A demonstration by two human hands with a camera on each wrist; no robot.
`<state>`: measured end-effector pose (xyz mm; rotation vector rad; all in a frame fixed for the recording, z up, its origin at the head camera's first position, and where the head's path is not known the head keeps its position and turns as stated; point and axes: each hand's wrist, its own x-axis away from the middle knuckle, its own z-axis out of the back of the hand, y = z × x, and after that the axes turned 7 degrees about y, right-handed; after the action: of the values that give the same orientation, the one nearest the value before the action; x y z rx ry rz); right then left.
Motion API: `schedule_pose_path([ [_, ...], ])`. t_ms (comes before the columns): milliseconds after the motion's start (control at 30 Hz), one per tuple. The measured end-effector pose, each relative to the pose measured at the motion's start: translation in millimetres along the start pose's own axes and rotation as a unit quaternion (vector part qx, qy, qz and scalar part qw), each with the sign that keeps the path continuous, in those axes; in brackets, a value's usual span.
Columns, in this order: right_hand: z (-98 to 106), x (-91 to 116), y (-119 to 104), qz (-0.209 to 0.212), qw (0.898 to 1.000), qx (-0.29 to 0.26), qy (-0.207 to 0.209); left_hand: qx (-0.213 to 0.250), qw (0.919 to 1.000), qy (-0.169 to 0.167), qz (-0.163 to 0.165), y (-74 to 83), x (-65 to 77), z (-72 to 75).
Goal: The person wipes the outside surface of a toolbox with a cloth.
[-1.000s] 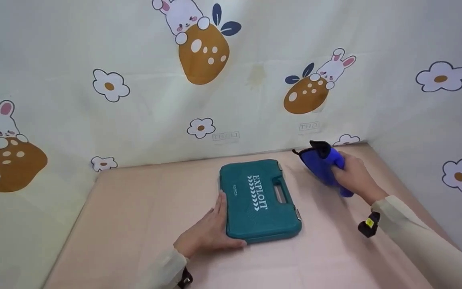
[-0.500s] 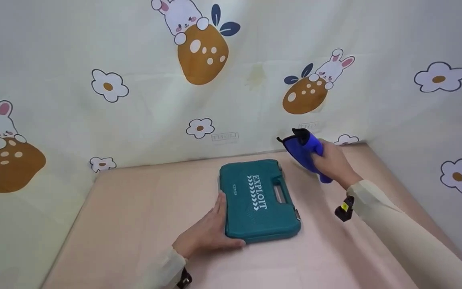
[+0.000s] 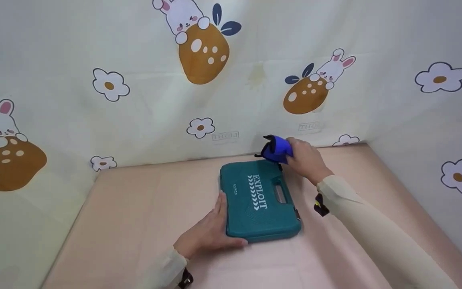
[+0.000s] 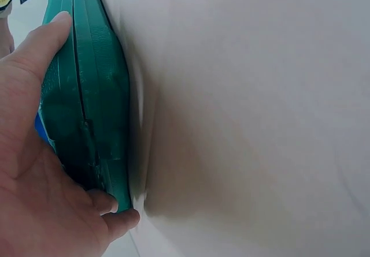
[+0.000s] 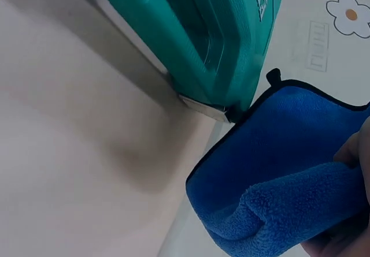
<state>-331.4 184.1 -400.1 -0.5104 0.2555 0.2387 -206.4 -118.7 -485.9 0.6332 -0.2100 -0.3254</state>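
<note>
A green tool case (image 3: 241, 212) marked EXPLOIT lies flat on the table, its handle toward the right. My left hand (image 3: 209, 233) holds its near left corner, thumb along the near side and fingers against the left side. In the left wrist view, the thumb (image 4: 49, 40) rests by the case's seam (image 4: 78, 66), and two fingertips reach its lower edge. My right hand (image 3: 305, 158) grips a folded blue cloth (image 3: 281, 146) with black edging over the case's far right corner. The right wrist view has the cloth (image 5: 277, 136) beside a metal latch (image 5: 205, 108).
The pink-beige table cover (image 3: 142, 208) extends around the case. Behind it and at both sides hang pale sheets (image 3: 150, 108) printed with rabbits and flowers, meeting the table's edges.
My right hand has carried the blue cloth leftward from right of the case to its far right corner. My left hand and the case have stayed in place.
</note>
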Motion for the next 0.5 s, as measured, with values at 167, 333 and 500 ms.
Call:
schedule_pose_path([
  [167, -8.5, -4.6, -14.4, 0.017, 0.999, 0.026, 0.015, 0.004, 1.0000, -0.001, -0.006, 0.5, 0.4, 0.6],
  [333, -22.4, -8.9, -26.3, 0.056, 0.994, 0.084, 0.044, 0.007, 0.9999, -0.001, -0.013, 2.3, 0.4, 1.5],
  [500, -37.8, -10.4, -35.8, 0.112, 0.983, 0.127, 0.070, 0.015, 0.9999, -0.002, -0.006, 3.0, 1.5, 1.6],
])
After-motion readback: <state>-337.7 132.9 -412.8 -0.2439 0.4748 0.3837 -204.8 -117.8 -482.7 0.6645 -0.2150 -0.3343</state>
